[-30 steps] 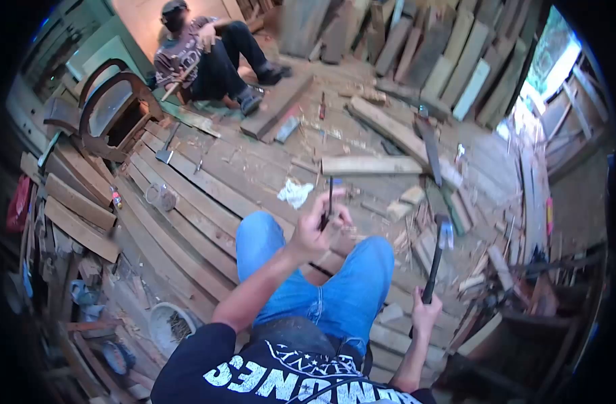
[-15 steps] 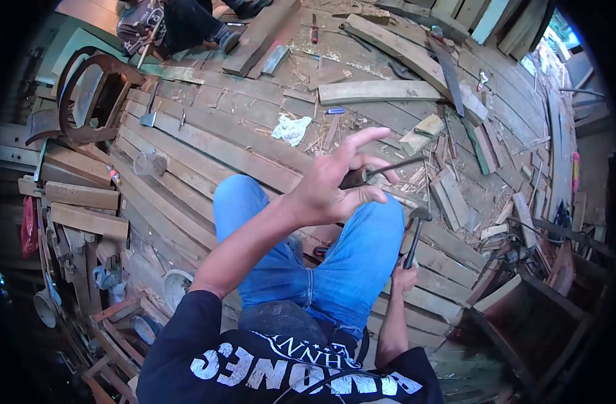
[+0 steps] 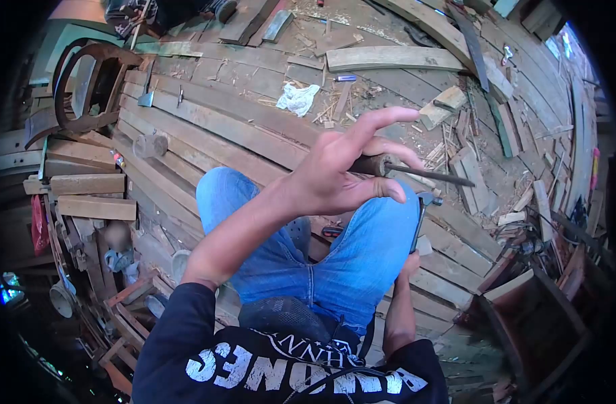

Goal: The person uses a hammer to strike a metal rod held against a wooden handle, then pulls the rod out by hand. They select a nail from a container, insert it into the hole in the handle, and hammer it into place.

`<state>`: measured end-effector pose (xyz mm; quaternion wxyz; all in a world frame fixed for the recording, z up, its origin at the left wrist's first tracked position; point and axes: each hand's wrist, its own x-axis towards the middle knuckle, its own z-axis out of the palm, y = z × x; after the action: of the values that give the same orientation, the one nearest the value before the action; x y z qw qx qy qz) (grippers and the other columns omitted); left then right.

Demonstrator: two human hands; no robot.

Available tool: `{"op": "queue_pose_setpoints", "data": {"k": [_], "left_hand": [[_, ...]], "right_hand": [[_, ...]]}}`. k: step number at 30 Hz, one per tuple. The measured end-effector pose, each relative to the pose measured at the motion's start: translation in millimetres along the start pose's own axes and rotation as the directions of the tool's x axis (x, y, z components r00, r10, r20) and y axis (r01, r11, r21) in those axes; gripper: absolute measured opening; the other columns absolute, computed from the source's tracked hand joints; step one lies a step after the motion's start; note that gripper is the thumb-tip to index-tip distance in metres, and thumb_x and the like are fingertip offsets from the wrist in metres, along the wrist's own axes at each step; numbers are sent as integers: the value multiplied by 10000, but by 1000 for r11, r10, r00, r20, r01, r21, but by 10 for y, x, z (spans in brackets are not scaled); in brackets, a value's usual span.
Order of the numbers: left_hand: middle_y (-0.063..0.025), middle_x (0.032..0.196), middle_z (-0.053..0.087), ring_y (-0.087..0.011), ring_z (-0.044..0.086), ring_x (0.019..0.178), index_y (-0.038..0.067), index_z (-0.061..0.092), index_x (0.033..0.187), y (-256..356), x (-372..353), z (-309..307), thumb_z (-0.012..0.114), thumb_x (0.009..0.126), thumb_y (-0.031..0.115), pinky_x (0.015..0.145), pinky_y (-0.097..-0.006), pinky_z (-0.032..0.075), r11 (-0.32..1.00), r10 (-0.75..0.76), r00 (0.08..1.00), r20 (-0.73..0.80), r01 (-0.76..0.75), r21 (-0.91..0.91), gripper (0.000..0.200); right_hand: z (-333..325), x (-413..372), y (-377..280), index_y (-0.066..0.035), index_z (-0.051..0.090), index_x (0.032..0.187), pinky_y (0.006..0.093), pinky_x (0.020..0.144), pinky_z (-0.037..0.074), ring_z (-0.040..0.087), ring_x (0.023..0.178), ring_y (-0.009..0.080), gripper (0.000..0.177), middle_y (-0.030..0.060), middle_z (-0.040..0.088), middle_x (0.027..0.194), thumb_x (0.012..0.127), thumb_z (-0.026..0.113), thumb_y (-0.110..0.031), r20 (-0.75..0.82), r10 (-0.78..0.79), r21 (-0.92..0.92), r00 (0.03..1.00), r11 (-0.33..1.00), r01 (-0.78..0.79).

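Gripping wooden-handled tool [image 3: 378,165]: left hand [image 3: 335,178], fingers [image 3: 382,118] splayed | right hand [image 3: 409,264] closed on hammer [image 3: 419,219], part-hidden behind jeans [image 3: 362,262] | white rag [image 3: 296,98] on plank floor [image 3: 220,138].

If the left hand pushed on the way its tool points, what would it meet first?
Probably nothing near: left hand and its chisel-like tool point right, above floor scrap wood; depth unclear.

The jeans [image 3: 301,269] are faded blue. The T-shirt [image 3: 180,343] is black with white lettering. The tool handle [image 3: 370,165] is dark brown.
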<state>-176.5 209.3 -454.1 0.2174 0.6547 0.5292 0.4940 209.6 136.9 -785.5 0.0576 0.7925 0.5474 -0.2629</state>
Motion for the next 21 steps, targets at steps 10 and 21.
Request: {"op": "queue_pose_setpoints", "data": {"k": [10,21], "left_hand": [[-53,994,703,8,520,642,5,240,1423,-189,-240,189,728,770,360,605,-141,388,850,-297,937,185,347,-396,889],[-104,1094,634,-53,515,689,10,240,1422,-214,-373,385,643,870,388,649,-204,434,745,-295,910,292,410,-526,782]], "right_hand": [[-429,222,-295,-40,711,877,469,691,526,671,833,370,348,220,676,868,809,624,-370,162,-21,-408,986,909,87],[-2604,-692,-3131,10,701,987,220,539,407,574,660,92,208,66,658,771,811,702,-102,-387,-897,658,214,-105,745]]}}
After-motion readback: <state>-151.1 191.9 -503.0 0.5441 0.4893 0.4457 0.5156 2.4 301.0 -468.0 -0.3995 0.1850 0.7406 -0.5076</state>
